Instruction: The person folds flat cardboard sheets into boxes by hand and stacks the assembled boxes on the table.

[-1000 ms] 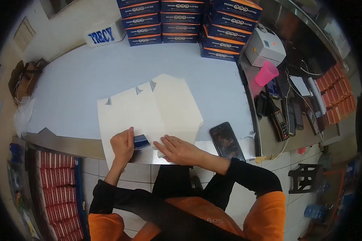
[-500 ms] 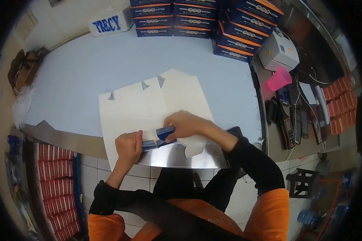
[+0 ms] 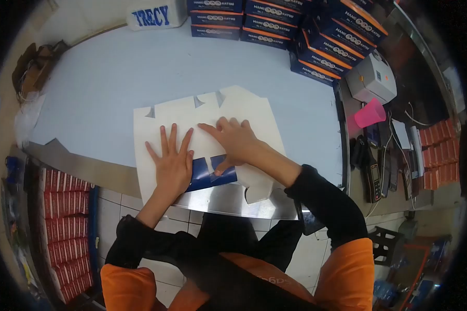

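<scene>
A cream cardboard sheet (image 3: 184, 111) with notches along its far edge lies on the table's near part. My left hand (image 3: 172, 165) rests flat on its left half with the fingers spread. On the right half, my right hand (image 3: 236, 140) lies palm down, the thumb apart and pointing toward me. Between and below my hands, a dark blue printed flap (image 3: 207, 179) is folded over onto the cream side. My right thumb touches the flap, and my left palm is against its left end. Neither hand holds anything.
Stacked blue and orange boxes (image 3: 267, 25) stand at the back. A pink cup (image 3: 369, 114), a white printer (image 3: 371, 78) and a handheld meter (image 3: 373, 181) are on the right counter. A phone (image 3: 310, 222) lies by my right forearm at the table's front edge.
The blue flap, earlier partly raised under my hands, now lies folded flatter. My left hand has opened from a fist and spread out. My right hand has moved up and flattened. The view has shifted.
</scene>
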A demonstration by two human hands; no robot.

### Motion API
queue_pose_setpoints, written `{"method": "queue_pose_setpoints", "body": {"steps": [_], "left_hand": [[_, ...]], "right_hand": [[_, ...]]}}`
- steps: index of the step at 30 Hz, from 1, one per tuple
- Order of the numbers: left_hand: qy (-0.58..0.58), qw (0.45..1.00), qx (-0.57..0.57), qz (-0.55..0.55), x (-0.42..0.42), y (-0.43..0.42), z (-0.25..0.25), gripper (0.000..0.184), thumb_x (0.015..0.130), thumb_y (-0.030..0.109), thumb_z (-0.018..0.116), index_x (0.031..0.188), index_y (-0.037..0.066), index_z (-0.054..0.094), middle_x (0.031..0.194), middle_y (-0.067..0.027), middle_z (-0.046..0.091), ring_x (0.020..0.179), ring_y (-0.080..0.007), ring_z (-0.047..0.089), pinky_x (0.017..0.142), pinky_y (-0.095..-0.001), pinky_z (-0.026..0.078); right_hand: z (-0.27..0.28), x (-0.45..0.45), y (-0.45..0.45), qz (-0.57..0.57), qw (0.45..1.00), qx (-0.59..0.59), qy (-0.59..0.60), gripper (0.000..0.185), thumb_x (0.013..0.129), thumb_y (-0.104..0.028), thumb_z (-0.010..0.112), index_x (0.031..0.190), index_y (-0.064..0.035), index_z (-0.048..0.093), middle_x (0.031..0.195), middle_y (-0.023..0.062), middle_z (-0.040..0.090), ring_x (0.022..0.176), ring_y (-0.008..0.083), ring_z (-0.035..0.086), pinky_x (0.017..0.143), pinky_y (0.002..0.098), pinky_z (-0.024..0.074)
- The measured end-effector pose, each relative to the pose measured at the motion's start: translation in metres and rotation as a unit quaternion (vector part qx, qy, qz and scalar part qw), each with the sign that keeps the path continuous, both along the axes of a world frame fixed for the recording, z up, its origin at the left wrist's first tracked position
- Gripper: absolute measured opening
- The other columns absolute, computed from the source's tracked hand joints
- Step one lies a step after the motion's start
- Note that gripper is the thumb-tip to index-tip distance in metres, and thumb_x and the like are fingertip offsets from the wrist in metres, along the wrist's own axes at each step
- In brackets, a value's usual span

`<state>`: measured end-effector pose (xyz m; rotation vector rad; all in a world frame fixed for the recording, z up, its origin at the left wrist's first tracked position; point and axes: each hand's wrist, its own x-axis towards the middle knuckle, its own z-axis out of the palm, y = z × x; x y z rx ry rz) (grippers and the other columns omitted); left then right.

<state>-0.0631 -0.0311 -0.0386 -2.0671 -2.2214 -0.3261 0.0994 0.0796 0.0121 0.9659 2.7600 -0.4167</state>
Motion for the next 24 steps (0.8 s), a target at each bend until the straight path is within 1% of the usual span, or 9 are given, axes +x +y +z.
{"method": "queue_pose_setpoints", "body": {"steps": [3, 6, 9, 11, 14, 15, 17, 20, 24], "left_hand": [[0.03, 0.999, 0.014, -0.006, -0.002, 0.0, -0.006, 0.052, 0.096, 0.024, 0.037, 0.146, 0.02, 0.026, 0.152, -0.0137, 0.017, 0.142, -0.0361, 0.005, 0.104, -0.068, -0.002], [0.029, 0.999, 0.042, 0.007, -0.002, 0.0, -0.011, 0.053, 0.096, 0.027, 0.035, 0.147, 0.019, 0.021, 0.151, -0.0141, 0.019, 0.141, -0.0369, 0.008, 0.102, -0.0704, 0.001], [-0.035, 0.998, 0.041, 0.028, -0.012, -0.001, -0.013, 0.058, 0.094, 0.023, 0.041, 0.147, 0.014, 0.018, 0.15, -0.0161, 0.02, 0.141, -0.035, 0.008, 0.106, -0.0643, 0.003], [-0.409, 0.9, 0.118, -0.089, -0.028, -0.01, -0.009, 0.065, 0.091, 0.022, 0.049, 0.146, 0.009, 0.018, 0.149, -0.0182, 0.023, 0.141, -0.033, 0.011, 0.111, -0.0521, 0.012], [-0.582, 0.804, 0.075, -0.096, -0.042, -0.055, 0.019, 0.075, 0.082, 0.02, 0.064, 0.144, 0.008, 0.023, 0.141, -0.0195, 0.034, 0.137, -0.0321, 0.023, 0.108, -0.0416, 0.024], [-0.577, 0.808, 0.076, -0.095, -0.048, -0.078, 0.033, 0.075, 0.082, 0.02, 0.064, 0.144, 0.008, 0.023, 0.141, -0.0195, 0.034, 0.137, -0.0321, 0.023, 0.108, -0.0416, 0.024], [-0.301, 0.937, -0.075, -0.163, -0.055, -0.119, 0.054, 0.086, 0.072, 0.026, 0.076, 0.142, 0.008, 0.029, 0.132, -0.0162, 0.042, 0.129, -0.0317, 0.035, 0.105, -0.0427, 0.031], [-0.177, 0.967, -0.119, -0.139, -0.057, -0.139, 0.051, 0.095, 0.06, 0.029, 0.084, 0.139, 0.009, 0.035, 0.127, -0.0127, 0.045, 0.122, -0.0304, 0.04, 0.104, -0.0461, 0.032], [-0.087, 0.982, -0.058, -0.157, -0.09, -0.138, 0.002, 0.094, 0.064, 0.033, 0.082, 0.14, 0.011, 0.033, 0.132, -0.0125, 0.043, 0.125, -0.0297, 0.039, 0.105, -0.0476, 0.029]], "right_hand": [[-0.001, 0.004, -0.017, 0.014, 0.999, 0.003, 0.044, 0.116, 0.048, -0.046, 0.087, 0.144, -0.0197, 0.027, 0.126, 0.0124, 0.048, 0.112, 0.031, 0.05, 0.091, 0.0473, 0.0356], [-0.005, -0.016, -0.054, 0.053, 0.982, -0.014, 0.18, 0.112, 0.051, -0.042, 0.085, 0.138, 0.0003, 0.03, 0.128, 0.0152, 0.048, 0.117, 0.0311, 0.048, 0.091, 0.0475, 0.0396], [-0.021, -0.043, -0.067, 0.008, 0.994, 0.041, 0.106, 0.095, 0.055, -0.04, 0.083, 0.131, -0.0041, 0.041, 0.118, 0.0133, 0.057, 0.109, 0.0298, 0.055, 0.086, 0.0422, 0.045], [-0.013, -0.04, -0.055, 0.017, 0.994, -0.013, 0.108, 0.081, 0.057, -0.04, 0.082, 0.123, -0.0065, 0.05, 0.109, 0.0125, 0.061, 0.101, 0.0299, 0.059, 0.082, 0.0402, 0.047], [-0.005, -0.037, -0.05, 0.056, 0.992, -0.081, 0.084, 0.057, 0.06, -0.039, 0.079, 0.108, -0.0113, 0.063, 0.093, 0.0121, 0.067, 0.089, 0.0306, 0.064, 0.076, 0.039, 0.0497], [-0.005, -0.036, -0.051, 0.082, 0.991, -0.092, 0.058, 0.048, 0.062, -0.04, 0.077, 0.101, -0.0138, 0.068, 0.087, 0.0125, 0.068, 0.085, 0.0312, 0.065, 0.074, 0.0399, 0.0503], [-0.007, -0.035, -0.05, 0.087, 0.99, -0.093, 0.069, 0.045, 0.063, -0.04, 0.076, 0.099, -0.0147, 0.068, 0.087, 0.0122, 0.068, 0.085, 0.0309, 0.065, 0.075, 0.0401, 0.0502], [-0.013, -0.036, -0.048, 0.101, 0.987, -0.094, 0.08, 0.04, 0.064, -0.041, 0.074, 0.096, -0.0164, 0.07, 0.087, 0.0114, 0.069, 0.087, 0.0303, 0.065, 0.076, 0.0406, 0.05], [-0.017, -0.04, -0.045, 0.131, 0.979, -0.121, 0.094, 0.041, 0.068, -0.041, 0.073, 0.103, -0.0189, 0.069, 0.1, 0.0115, 0.068, 0.094, 0.0271, 0.064, 0.083, 0.0389, 0.0482]]}}
